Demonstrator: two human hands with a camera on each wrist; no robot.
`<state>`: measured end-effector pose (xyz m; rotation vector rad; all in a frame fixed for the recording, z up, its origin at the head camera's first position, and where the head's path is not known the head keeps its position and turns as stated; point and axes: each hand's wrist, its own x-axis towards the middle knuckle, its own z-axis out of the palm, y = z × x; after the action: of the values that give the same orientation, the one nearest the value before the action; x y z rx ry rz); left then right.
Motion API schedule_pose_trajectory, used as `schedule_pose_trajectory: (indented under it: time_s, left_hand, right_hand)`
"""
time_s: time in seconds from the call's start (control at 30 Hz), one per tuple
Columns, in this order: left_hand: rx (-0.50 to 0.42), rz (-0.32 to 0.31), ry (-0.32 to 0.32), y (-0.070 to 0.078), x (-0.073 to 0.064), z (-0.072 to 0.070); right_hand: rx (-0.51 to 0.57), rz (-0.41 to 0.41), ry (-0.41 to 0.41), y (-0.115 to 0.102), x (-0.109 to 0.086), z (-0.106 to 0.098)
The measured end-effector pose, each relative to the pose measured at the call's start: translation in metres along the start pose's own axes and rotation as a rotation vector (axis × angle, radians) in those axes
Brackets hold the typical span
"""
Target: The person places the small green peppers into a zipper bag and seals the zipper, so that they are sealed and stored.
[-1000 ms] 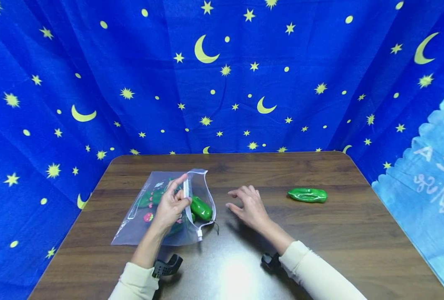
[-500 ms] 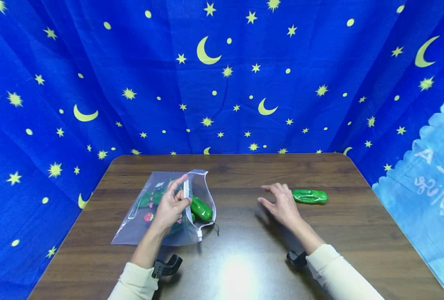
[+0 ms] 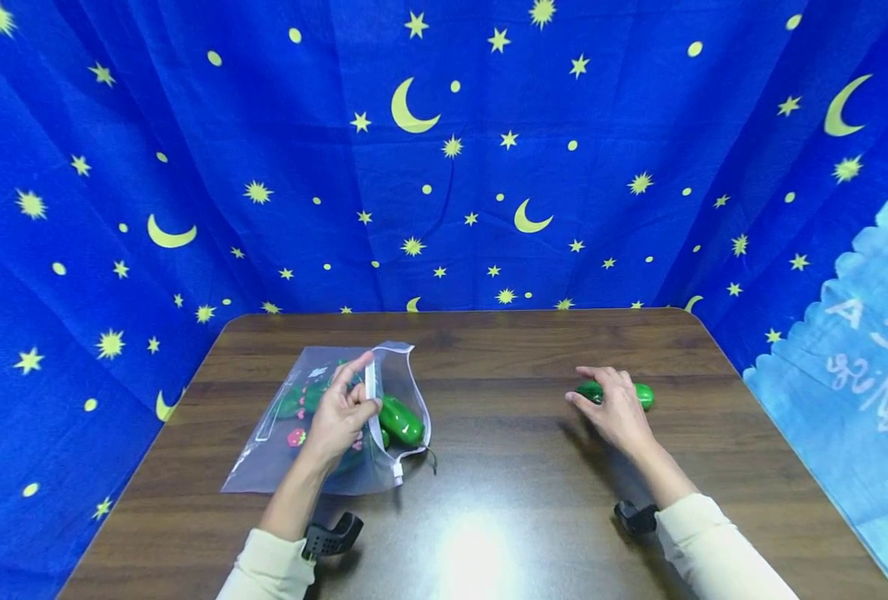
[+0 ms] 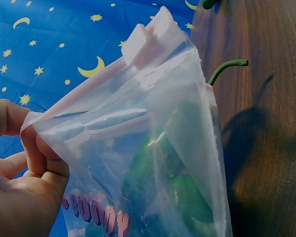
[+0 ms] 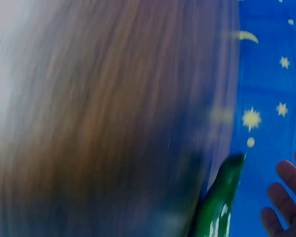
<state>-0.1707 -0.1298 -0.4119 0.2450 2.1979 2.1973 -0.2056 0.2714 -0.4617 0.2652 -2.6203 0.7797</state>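
At the left of the head view, my left hand (image 3: 336,421) pinches the mouth edge of a clear zip bag (image 3: 252,471) with pink and white print, and the bag gapes to the right. Inside it lie a glossy green pepper (image 3: 401,421) and other green shapes, blurred by the plastic. A thin stem (image 4: 227,66) pokes out past the bag's mouth in the left wrist view. My right hand (image 3: 618,410) hovers over another green pepper (image 3: 645,396), partly hiding it. In the right wrist view its fingers are spread and loosely bent, apart from that pepper.
All of this is on a brown wooden table (image 3: 504,450) with a bright glare near its front. A blue curtain (image 3: 481,167) with moons and stars rises behind and beside it. Light blue cloth (image 3: 849,392) hangs at the right. Each wrist wears a black mount.
My right hand has moved right, from the middle of the table to above the lone pepper. My left hand and the bag have stayed in place.
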Motion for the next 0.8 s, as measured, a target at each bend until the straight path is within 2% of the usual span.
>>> schedule_pose_trajectory:
  time_s: [0.2, 0.43, 0.8]
  left_hand:
    - [-0.002, -0.009, 0.001, -0.001, 0.000, 0.000]
    - [0.001, -0.003, 0.008, -0.001, 0.000, 0.000]
    - [-0.006, 0.011, 0.003, -0.001, 0.000, -0.001]
  right_hand:
    - [-0.005, 0.066, -0.019, 0.021, -0.001, -0.016]
    - [-0.033, 0.129, -0.075, 0.034, -0.001, -0.030]
    - [-0.097, 0.167, -0.132, 0.055, -0.006, -0.033]
